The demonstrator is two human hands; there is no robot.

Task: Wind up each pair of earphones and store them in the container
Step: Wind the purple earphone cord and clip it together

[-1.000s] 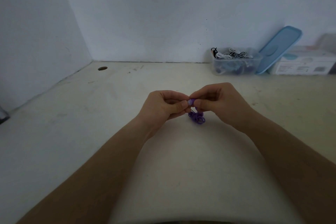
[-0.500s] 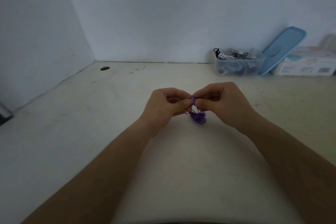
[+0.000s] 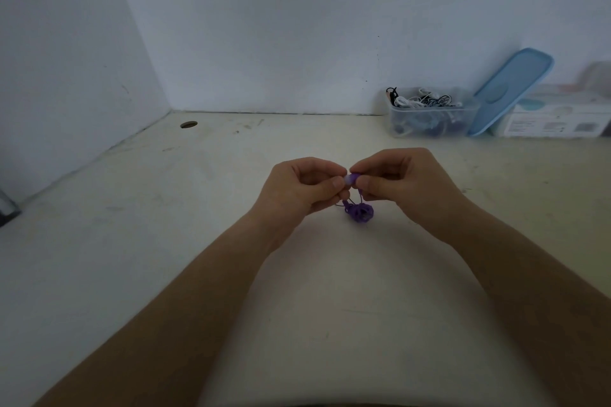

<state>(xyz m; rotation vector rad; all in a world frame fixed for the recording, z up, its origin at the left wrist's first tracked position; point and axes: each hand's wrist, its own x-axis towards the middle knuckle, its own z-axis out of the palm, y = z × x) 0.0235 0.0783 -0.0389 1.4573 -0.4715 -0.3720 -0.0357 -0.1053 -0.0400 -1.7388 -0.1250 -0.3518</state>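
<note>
Two hands, left hand (image 3: 302, 190) and right hand (image 3: 401, 183), pinch the purple earphones (image 3: 359, 212) together. Likely fault: their loose coil unravels if either pinch slackens before reaching the container (image 3: 433, 124).

Pinched between the fingertips (image 3: 337, 182), purple earphones (image 3: 358, 211) look like smooth plastic, their cord matt and rubbery. Beyond them: a clear plastic container (image 3: 429, 119), matt blue plastic lid (image 3: 512, 89), scuffed matt table (image 3: 165, 225).

Plain home or office desk corner, bare white walls (image 3: 264, 26) beyond my fingers (image 3: 372, 182), scuffed cream worktop (image 3: 132, 241), cable hole (image 3: 188, 124) far left of them, clear container (image 3: 429, 125) of earphones (image 3: 420, 101), blue lid (image 3: 512, 89), carton (image 3: 558, 120) far right.
</note>
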